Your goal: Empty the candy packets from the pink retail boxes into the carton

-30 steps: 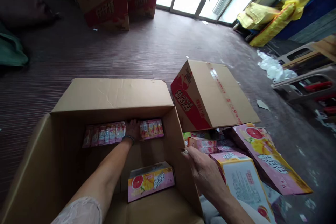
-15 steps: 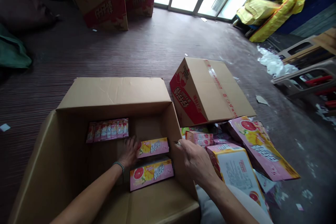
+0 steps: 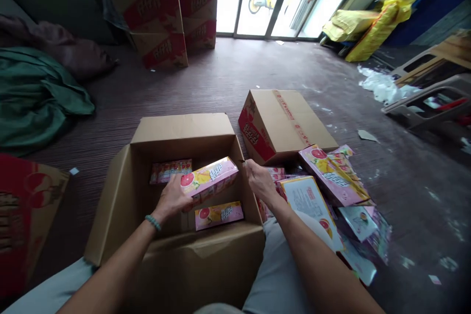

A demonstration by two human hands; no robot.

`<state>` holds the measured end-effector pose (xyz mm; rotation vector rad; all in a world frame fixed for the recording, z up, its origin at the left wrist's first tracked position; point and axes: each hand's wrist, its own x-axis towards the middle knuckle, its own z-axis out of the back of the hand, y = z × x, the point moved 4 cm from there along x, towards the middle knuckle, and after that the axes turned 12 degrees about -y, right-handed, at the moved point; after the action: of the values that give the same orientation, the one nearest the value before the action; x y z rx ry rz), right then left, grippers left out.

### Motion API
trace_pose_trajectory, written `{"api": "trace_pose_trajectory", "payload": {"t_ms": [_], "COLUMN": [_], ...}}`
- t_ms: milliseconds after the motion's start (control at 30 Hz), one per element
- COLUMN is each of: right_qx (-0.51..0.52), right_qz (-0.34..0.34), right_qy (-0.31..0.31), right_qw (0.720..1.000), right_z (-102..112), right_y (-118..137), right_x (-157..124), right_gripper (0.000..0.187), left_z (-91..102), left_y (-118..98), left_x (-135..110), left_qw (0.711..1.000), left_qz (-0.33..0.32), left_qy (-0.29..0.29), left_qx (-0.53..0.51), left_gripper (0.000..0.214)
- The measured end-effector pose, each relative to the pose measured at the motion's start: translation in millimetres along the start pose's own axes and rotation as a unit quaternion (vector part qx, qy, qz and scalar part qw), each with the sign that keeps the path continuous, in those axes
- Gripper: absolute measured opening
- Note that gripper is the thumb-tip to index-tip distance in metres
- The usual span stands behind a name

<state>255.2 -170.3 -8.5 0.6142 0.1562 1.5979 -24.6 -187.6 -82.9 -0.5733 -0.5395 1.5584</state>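
Observation:
My left hand (image 3: pixel 172 199) grips one end of a pink carton (image 3: pixel 209 180) printed with grapefruit, held tilted above the inside of a big open cardboard box (image 3: pixel 110 206). My right hand (image 3: pixel 258 179) rests on the box's right wall, fingers curled over its rim, close to the carton's other end. A second pink carton (image 3: pixel 219 215) lies flat on the box floor. A row of small pink packets (image 3: pixel 170 170) stands against the far wall of the box.
A sealed brown and red case (image 3: pixel 283 125) sits right of the box. Flattened pink cartons (image 3: pixel 333 176) and wrappers litter the floor beside my right leg. Stacked red cases (image 3: pixel 162 14) stand near the glass doors. Green cloth (image 3: pixel 33 98) lies left, plastic stools (image 3: pixel 427 103) right.
My left hand has lifted the pink carton off the box floor and raised it. The camera pulled back and up. My right hand stays on the box's right wall.

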Motion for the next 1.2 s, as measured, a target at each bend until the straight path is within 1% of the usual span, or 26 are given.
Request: {"api": "trace_pose_trajectory", "payload": {"t_ms": [33, 67, 100, 133, 200, 233, 300, 367, 400, 467, 567, 667, 767, 867, 967, 1067, 1200], "right_qx": [0.011, 0.018, 0.020, 0.016, -0.015, -0.040, -0.100, -0.151, -0.169, -0.189, -0.195, -0.217, -0.251, -0.289, -0.305, -0.325, -0.328], "right_qz": [0.002, 0.006, 0.014, 0.029, 0.077, 0.109, 0.177, 0.241, 0.271, 0.328, 0.391, 0.406, 0.402, 0.390, 0.375, 0.331, 0.281], "right_qy": [-0.016, -0.032, -0.047, -0.056, -0.043, -0.016, 0.068, 0.159, 0.194, 0.241, 0.268, 0.273, 0.275, 0.272, 0.265, 0.255, 0.249], "right_qw": [1.000, 0.999, 0.999, 0.998, 0.996, 0.993, 0.977, 0.946, 0.928, 0.894, 0.858, 0.845, 0.837, 0.831, 0.834, 0.848, 0.867], "right_z": [5, 11, 18, 26, 39, 43, 47, 44, 40, 30, 11, -2, -5, 5, 21, 41, 65], "right_y": [4, 10, 17, 25, 46, 58, 85, 113, 128, 156, 190, 203, 198, 177, 146, 107, 62], "right_x": [-6, -13, -21, -30, -50, -60, -80, -99, -107, -120, -135, -142, -141, -130, -115, -95, -72], "right_gripper": [0.028, 0.028, 0.029, 0.030, 0.029, 0.028, 0.023, 0.020, 0.020, 0.019, 0.016, 0.015, 0.015, 0.016, 0.017, 0.017, 0.025], "left_z": [20.3, 36.8, 48.7, 55.9, 58.8, 56.1, 47.6, 39.5, 36.4, 32.6, 29.9, 29.8, 30.1, 29.6, 29.8, 31.0, 32.3], "left_y": [-7, -12, -16, -18, -19, -19, -17, -15, -14, -12, -11, -11, -11, -11, -14, -19, -25], "left_x": [-18, -38, -59, -80, -119, -134, -156, -165, -167, -166, -166, -169, -171, -171, -169, -168, -159], "left_qw": [1.000, 0.999, 0.997, 0.996, 0.993, 0.992, 0.988, 0.984, 0.982, 0.980, 0.982, 0.984, 0.983, 0.985, 0.984, 0.983, 0.984], "left_qz": [-0.013, -0.028, -0.041, -0.050, -0.066, -0.076, -0.094, -0.109, -0.114, -0.121, -0.116, -0.108, -0.116, -0.115, -0.119, -0.122, -0.122], "left_qy": [-0.012, -0.022, -0.029, -0.035, -0.046, -0.052, -0.071, -0.093, -0.103, -0.116, -0.108, -0.096, -0.089, -0.083, -0.083, -0.084, -0.077], "left_qx": [-0.018, -0.036, -0.052, -0.064, -0.081, -0.087, -0.098, -0.106, -0.107, -0.105, -0.099, -0.107, -0.113, -0.102, -0.099, -0.107, -0.102], "left_gripper": [0.057, 0.061, 0.064, 0.067, 0.066, 0.064, 0.059, 0.057, 0.057, 0.054, 0.048, 0.044, 0.040, 0.047, 0.053, 0.055, 0.054]}}
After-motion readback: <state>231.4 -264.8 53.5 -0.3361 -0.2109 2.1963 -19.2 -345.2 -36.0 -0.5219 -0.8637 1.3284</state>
